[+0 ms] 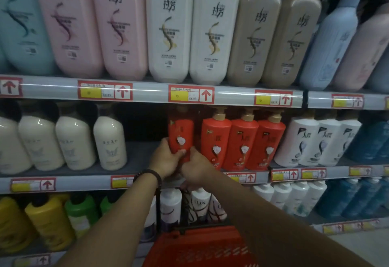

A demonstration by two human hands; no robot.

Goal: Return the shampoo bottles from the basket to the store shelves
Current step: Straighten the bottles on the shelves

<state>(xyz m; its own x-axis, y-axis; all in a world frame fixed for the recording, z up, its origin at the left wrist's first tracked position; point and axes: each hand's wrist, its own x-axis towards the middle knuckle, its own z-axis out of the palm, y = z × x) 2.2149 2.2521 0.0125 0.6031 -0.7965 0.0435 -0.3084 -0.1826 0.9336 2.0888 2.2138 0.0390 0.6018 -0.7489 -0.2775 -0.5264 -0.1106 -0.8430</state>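
Note:
A red shampoo bottle [181, 132] with a white flower on its label stands upright at the middle shelf [84, 182], just left of three matching red bottles [242, 140]. My left hand [166, 159] grips its lower left side, thumb across the front. Its lower right side is held by my right hand [196, 170]. The bottle's base is hidden behind my hands. A red basket [195, 247] hangs low in the centre, below my forearms; its inside is not visible.
Cream bottles [73, 142] fill the middle shelf's left, with a dark gap [145, 123] beside the held bottle. White and blue bottles [315, 140] stand to the right. Large pink, white and tan bottles [168, 28] line the shelf above; yellow, green and white ones sit below.

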